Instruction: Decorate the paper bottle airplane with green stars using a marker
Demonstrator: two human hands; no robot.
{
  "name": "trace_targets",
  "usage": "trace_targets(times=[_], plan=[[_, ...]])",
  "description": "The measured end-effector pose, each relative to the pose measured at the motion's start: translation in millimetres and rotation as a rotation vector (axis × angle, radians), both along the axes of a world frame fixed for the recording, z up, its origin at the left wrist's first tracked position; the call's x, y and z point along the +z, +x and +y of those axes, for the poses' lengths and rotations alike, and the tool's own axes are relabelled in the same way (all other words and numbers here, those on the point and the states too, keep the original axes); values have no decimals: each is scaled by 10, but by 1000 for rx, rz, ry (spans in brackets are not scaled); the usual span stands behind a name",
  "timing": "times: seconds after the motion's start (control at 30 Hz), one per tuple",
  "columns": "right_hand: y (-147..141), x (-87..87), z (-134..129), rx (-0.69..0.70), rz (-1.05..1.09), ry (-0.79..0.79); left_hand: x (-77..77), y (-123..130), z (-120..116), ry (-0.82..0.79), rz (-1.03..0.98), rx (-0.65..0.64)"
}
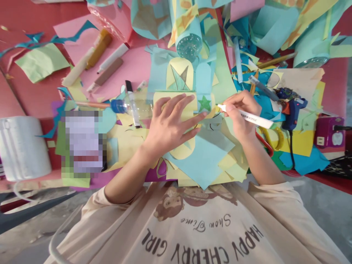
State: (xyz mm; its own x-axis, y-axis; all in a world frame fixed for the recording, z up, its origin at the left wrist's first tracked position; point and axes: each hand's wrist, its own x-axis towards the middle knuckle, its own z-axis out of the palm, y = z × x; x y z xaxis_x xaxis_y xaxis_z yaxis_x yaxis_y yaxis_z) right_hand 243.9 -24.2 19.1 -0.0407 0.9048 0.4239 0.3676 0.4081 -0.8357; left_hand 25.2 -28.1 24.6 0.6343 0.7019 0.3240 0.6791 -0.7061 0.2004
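A clear plastic bottle point(144, 104) with a blue cap lies on its side, its body wrapped in pale yellow paper. Across this wrap rests my left hand point(172, 123), fingers spread and stretched out, pressing from above. A green star point(204, 103) is coloured on the paper just past my left fingertips. My right hand point(243, 108) is closed around a white acrylic marker point(254, 119), whose green tip points at the right end of the wrap. Behind the bottle, a yellow rounded paper piece point(178, 73) carries a partly coloured green star. Light blue paper point(203, 154) lies beneath.
Several markers point(108, 75) lie at the upper left, and a black-capped marker point(132, 104) crosses the bottle neck. A blue glue gun point(293, 110) and yellow-red scissors point(271, 141) are at right. Paper-decorated bottles point(188, 44) stand behind. A white pouch point(24, 146) sits at left.
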Motion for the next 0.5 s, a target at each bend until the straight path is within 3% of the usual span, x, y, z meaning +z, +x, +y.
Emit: trace_targets(times=[0.2, 0.5], plan=[[-30, 24, 15, 89, -31, -48, 29, 4, -22, -25, 3, 4], [-4, -9, -7, 114, -84, -103, 44, 10, -12, -88, -17, 10]])
